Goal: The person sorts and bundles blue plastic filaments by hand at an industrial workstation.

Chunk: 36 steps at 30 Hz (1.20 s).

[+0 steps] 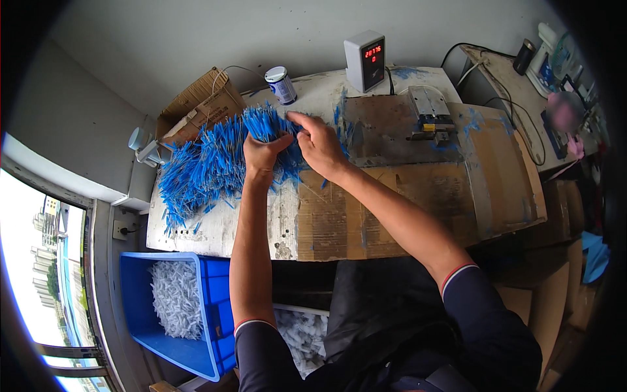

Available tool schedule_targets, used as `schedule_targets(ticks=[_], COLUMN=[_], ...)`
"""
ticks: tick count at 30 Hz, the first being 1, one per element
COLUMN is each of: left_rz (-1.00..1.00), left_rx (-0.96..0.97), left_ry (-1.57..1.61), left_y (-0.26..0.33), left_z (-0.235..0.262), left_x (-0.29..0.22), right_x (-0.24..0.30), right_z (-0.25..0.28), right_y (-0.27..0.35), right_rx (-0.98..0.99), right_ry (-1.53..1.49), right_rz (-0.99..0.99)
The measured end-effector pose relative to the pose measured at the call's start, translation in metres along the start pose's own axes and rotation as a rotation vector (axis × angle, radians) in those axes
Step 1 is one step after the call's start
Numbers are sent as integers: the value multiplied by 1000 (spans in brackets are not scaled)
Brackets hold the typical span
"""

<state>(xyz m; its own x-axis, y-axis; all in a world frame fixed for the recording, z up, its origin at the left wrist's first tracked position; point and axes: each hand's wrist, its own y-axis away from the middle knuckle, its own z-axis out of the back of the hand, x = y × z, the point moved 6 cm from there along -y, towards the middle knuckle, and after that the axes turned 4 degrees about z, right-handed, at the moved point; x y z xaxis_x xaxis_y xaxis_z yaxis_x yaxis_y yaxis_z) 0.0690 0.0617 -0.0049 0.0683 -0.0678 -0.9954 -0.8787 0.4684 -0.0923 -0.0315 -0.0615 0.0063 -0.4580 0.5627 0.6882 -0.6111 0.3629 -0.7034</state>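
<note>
A big heap of thin blue sticks (196,171) with fine pale ends lies on the left part of the worktable (215,232). At the heap's right side, my left hand (260,155) is closed around an upright bundle of these blue sticks (261,123), its thumb pointing right. Close beside the bundle is my right hand (320,145), its index finger stretched toward the bundle's upper right side. Nothing shows in the right hand; its lower fingers are partly hidden. Whether the index fingertip touches the sticks I cannot tell.
Behind the heap stand an open cardboard box (206,108) and a can (281,85). A counter with a red display (364,61) stands at the back. A metal fixture (430,112) sits right. Below left, a blue bin (212,307) holds clear plastic pieces (177,300).
</note>
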Motion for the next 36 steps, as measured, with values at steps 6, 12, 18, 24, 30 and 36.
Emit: schedule_targets(ticks=[6, 12, 18, 24, 30, 36], left_rz=[53, 61, 73, 28, -127, -135], left_rx=[5, 82, 130, 70, -4, -32], left_ry=[26, 53, 52, -99, 70, 149], left_y=[6, 8, 12, 17, 31, 19], left_z=[12, 4, -1, 2, 34, 43], left_x=[-6, -11, -16, -15, -71, -64], right_x=[5, -6, -23, -51, -48, -33], right_z=[19, 8, -18, -35, -39, -5], right_y=[33, 33, 23, 46, 48, 44], right_rx=[-221, -80, 112, 315, 322, 222], right_ry=[102, 393, 413, 463, 589, 444], right_rz=[95, 109, 206, 230, 268, 289])
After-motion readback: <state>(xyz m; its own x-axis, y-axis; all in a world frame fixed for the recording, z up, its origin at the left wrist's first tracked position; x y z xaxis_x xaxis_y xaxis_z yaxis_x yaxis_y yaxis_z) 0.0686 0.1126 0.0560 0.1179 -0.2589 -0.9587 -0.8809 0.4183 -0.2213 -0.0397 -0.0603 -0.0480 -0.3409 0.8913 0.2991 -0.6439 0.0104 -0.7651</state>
